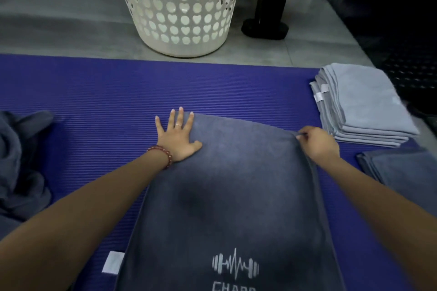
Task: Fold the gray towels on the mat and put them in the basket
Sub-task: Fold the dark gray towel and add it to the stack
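The dark towel (231, 196) lies flat mid-mat (94, 87). The left hand (177, 136) presses one far corner with fingers spread, likely pinning it, while the right hand (315, 140) pinches the other. Past the mat's far edge stands the basket (179, 7).

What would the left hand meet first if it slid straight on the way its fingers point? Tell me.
Ahead of the left hand lies bare mat, then floor; the first object it would probably meet is the white basket.
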A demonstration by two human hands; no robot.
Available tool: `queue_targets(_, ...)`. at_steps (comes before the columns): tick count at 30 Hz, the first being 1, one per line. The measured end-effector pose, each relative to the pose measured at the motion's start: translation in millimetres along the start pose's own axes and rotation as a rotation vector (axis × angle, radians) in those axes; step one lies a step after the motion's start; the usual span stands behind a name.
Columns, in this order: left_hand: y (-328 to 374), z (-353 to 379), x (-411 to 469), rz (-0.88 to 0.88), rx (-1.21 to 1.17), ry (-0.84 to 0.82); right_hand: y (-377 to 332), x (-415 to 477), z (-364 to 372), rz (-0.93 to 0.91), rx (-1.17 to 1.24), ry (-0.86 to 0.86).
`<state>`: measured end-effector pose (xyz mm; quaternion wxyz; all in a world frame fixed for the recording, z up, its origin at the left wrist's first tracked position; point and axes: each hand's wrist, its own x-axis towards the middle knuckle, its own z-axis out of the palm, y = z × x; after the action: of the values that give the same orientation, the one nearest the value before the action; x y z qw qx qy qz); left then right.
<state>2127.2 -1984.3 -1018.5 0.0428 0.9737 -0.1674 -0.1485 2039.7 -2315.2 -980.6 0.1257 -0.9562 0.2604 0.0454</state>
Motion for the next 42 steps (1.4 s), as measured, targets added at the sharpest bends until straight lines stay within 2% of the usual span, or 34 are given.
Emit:
queue_targets(5,8.4,0.1,-2.4,-0.024,-0.004,0.012,3.0,3.6,-1.6,0.249,0.507,-0.004)
queue_targets(8,4.2,-0.8,-1.0,-0.004,0.006,0.012,4.3,10.4,-8.1,0.398,0.711,-0.048)
queue_targets(10,4.4,-1.4,-1.7,-0.007,0.017,0.014,3.5,13.3,-14.1,0.513,0.936,-0.099)
queue_targets(12,4.8,-1.1,-1.5,-0.009,0.022,0.019,-0.9,9.3,-22.1,0.519,1.107,-0.209)
queue_targets(15,3.9,-0.1,-0.9,-0.002,0.027,0.025,-2.9,9.1,-25.4,0.453,1.056,-0.289)
queue_targets(16,3.9,0.3,-0.8,0.000,0.024,0.029,-2.2,11.3,-25.3,0.464,1.044,-0.245)
queue_targets(22,5.1,2.2,-0.4,-0.004,0.033,0.053,12.4,21.0,-20.9,0.655,1.336,-0.027)
queue_targets(25,3.6,5.0,0.3,0.003,0.032,0.076,13.5,17.3,-16.9,0.664,1.239,0.017)
queue_targets(31,-2.5,14.7,3.7,0.053,0.040,0.145,17.6,23.9,-6.7,0.525,0.971,0.016)
queue_targets(33,-4.3,16.2,4.6,0.062,0.042,0.156,19.6,24.1,-6.7,0.482,0.703,0.036)
queue_targets(35,-4.4,16.5,5.4,0.060,0.042,0.165,16.6,19.3,-5.5,0.414,0.311,0.100)
queue_targets(37,-4.1,16.7,3.4,0.066,0.042,0.186,3.3,6.6,0.8,0.227,0.119,0.279)
queue_targets(38,-5.2,18.1,1.2,0.089,0.047,0.209,-5.7,-2.3,8.4,0.048,0.088,0.364)
queue_targets(39,-7.3,19.8,-1.2,0.134,0.058,0.235,-13.8,-11.3,18.5,-0.170,0.076,0.373)
queue_targets(41,-14.5,22.3,-3.6,0.232,0.076,0.276,-19.3,-28.4,35.0,-0.528,-0.003,0.136)
queue_targets(42,-18.9,23.1,-2.5,0.251,0.068,0.271,-14.4,-32.2,39.6,-0.597,-0.083,-0.003)
